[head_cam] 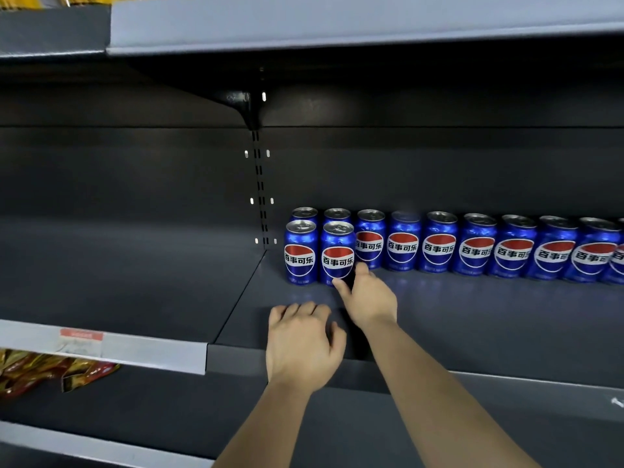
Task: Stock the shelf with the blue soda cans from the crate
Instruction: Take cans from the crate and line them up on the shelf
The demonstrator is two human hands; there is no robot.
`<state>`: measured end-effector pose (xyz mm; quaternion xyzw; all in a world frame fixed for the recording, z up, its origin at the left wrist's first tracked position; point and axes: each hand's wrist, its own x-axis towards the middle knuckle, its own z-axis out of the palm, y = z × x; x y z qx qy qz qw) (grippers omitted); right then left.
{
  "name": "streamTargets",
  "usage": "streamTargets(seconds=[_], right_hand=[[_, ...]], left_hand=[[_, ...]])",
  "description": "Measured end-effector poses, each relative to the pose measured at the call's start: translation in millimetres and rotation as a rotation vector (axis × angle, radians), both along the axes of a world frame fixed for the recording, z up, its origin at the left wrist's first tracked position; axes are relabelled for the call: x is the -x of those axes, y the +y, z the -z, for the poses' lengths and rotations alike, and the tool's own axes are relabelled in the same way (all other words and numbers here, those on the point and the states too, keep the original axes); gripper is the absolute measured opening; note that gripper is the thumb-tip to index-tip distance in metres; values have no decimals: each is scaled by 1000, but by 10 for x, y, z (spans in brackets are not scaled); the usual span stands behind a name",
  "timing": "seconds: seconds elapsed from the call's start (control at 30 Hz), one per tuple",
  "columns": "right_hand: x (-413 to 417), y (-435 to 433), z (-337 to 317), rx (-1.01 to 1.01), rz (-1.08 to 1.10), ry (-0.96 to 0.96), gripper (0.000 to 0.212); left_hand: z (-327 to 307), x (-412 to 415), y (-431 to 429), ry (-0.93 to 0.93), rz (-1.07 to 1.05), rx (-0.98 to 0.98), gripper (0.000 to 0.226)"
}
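Several blue soda cans (439,246) stand in a row along the back of the dark grey shelf (472,319). Two more cans stand in front of that row at its left end. My right hand (369,300) reaches in and holds the base of the second front can (337,253), thumb at its front and fingers at its right side. The can stands upright on the shelf, touching the front left can (300,253). My left hand (302,346) hovers over the shelf's front edge with loosely curled fingers and holds nothing. The crate is out of view.
The shelf above (337,25) overhangs the cans. A bracket and slotted upright (258,184) divide this bay from the bare shelf at the left (135,265). Snack bags (50,373) lie on the lower shelf at the far left, under a price strip (101,346).
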<state>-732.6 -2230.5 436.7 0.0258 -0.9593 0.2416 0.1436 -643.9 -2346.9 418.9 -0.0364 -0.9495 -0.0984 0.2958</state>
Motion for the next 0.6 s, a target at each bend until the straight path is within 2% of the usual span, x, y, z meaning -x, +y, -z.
streamTargets(seconds=[0.4, 0.5, 0.6], right_hand=[[-9, -19, -5, -45, -16, -26, 39], [-16, -7, -20, 17, -30, -56, 44], [-58, 22, -41, 106, -47, -102, 60]], left_hand=[[-18, -4, 1, -30, 2, -22, 32], [-41, -6, -10, -62, 6, -35, 33], [-52, -29, -15, -60, 9, -45, 36]])
